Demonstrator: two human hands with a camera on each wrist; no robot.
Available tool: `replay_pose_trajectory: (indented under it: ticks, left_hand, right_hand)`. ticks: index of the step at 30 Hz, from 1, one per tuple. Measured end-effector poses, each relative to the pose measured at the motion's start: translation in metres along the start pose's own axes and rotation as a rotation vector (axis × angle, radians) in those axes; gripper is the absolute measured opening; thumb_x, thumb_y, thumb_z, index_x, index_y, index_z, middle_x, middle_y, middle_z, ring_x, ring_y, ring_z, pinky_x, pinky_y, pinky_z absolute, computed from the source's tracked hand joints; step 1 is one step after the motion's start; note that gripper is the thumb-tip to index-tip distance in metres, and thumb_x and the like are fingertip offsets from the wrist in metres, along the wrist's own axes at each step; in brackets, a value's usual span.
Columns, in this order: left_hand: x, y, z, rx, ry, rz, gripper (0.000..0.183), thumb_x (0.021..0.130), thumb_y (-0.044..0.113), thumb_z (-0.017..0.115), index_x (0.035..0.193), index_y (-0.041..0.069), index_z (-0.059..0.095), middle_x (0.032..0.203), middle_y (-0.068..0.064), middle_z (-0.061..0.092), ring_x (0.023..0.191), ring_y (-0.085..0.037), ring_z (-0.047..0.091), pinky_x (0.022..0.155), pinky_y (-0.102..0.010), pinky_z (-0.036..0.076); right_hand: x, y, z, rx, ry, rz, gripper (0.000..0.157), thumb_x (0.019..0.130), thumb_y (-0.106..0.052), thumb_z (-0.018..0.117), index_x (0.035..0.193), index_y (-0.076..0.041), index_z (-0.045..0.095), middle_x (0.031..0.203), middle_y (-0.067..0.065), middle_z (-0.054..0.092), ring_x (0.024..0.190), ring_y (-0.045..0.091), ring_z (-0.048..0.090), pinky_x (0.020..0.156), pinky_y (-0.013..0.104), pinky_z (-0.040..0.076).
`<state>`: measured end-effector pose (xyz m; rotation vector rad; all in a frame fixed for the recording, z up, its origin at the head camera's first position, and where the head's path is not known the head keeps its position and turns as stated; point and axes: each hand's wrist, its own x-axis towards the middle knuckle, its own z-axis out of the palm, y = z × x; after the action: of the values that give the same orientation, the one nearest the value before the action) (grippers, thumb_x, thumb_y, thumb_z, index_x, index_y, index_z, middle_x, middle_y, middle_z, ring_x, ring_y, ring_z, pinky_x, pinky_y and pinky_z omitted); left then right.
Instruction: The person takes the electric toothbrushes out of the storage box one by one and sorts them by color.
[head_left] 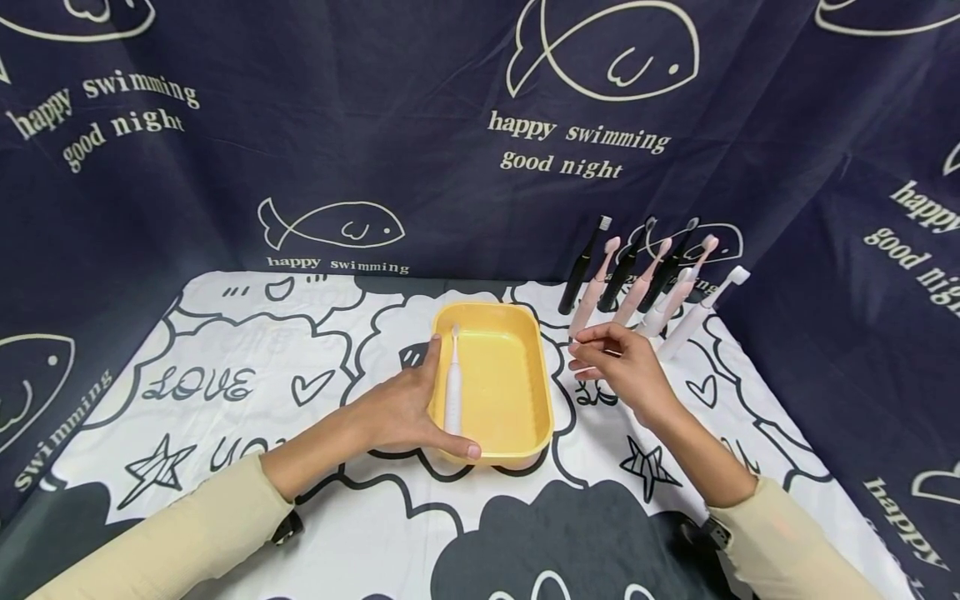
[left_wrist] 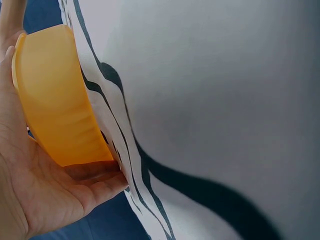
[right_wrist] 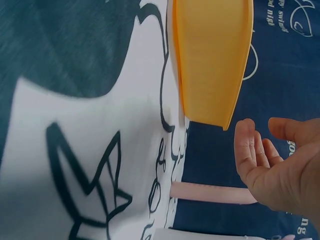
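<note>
A yellow tray [head_left: 498, 375] sits on the table in the head view, with a white electric toothbrush [head_left: 453, 387] lying along its left side. My left hand [head_left: 405, 408] grips the tray's near-left corner, thumb along the front rim and fingers against the left wall, as the left wrist view also shows. Right of the tray, my right hand [head_left: 618, 362] hovers with loosely bent fingers and holds nothing. Just behind it stand upright electric toothbrushes: black [head_left: 577, 279], pink [head_left: 591, 300] and white [head_left: 690, 325]. My right hand partly hides their lower ends.
A black-and-white patterned cloth [head_left: 225, 383] covers the table. Dark blue curtains [head_left: 420, 125] with fish drawings close off the back and both sides. The upright toothbrushes stand close together near the back right edge.
</note>
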<state>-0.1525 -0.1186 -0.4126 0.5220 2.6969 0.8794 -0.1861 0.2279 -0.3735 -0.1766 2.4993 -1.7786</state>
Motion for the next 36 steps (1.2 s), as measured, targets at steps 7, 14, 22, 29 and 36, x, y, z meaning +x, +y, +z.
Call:
replay_pose_trajectory:
  ticks: [7,14,22,29,36]
  left_hand:
    - [0.000,0.000,-0.001,-0.003,0.000,0.008,0.177,0.064,0.087,0.094,0.180,0.006,-0.012,0.161,-0.020,0.060,0.142,-0.028,0.062,0.118,-0.052,0.054]
    - [0.000,0.000,0.000,0.001,0.002,0.008,0.177,0.064,0.087,0.094,0.180,0.006,-0.012,0.161,-0.021,0.060,0.142,-0.028,0.063,0.118,-0.052,0.054]
    - [0.000,0.001,0.000,-0.007,-0.002,-0.001,0.177,0.064,0.085,0.095,0.180,0.007,-0.013,0.163,-0.022,0.058,0.144,-0.029,0.062,0.119,-0.053,0.053]
    - [0.000,0.001,0.000,0.006,-0.010,-0.017,0.176,0.065,0.085,0.094,0.180,0.008,-0.014,0.165,-0.022,0.056,0.146,-0.030,0.061,0.120,-0.053,0.052]
    - [0.001,0.001,0.000,0.018,-0.008,-0.010,0.176,0.065,0.086,0.094,0.180,0.007,-0.014,0.164,-0.023,0.057,0.145,-0.030,0.061,0.120,-0.053,0.053]
  right_hand:
    - [0.002,-0.004,0.010,0.023,-0.016,-0.018,0.032,0.110,-0.010,0.072,0.132,0.011,0.064,0.110,0.007,0.076,0.092,0.011,0.083,0.086,0.035,0.070]
    - [0.005,-0.007,0.021,0.058,-0.039,-0.022,0.033,0.108,-0.006,0.072,0.133,0.015,0.064,0.106,0.007,0.077,0.088,0.010,0.083,0.086,0.034,0.069]
    - [0.010,-0.007,0.031,0.111,-0.097,-0.007,0.037,0.108,-0.005,0.072,0.137,0.016,0.061,0.111,0.016,0.077,0.092,0.016,0.084,0.087,0.033,0.069]
    - [0.011,-0.009,0.039,0.117,-0.112,0.014,0.040,0.109,-0.005,0.070,0.141,0.017,0.058,0.119,0.024,0.076,0.093,0.012,0.082,0.088,0.030,0.069]
    - [0.015,-0.011,0.049,0.139,-0.123,0.025,0.040,0.107,-0.004,0.071,0.138,0.017,0.060,0.113,0.018,0.077,0.093,0.012,0.082,0.088,0.030,0.069]
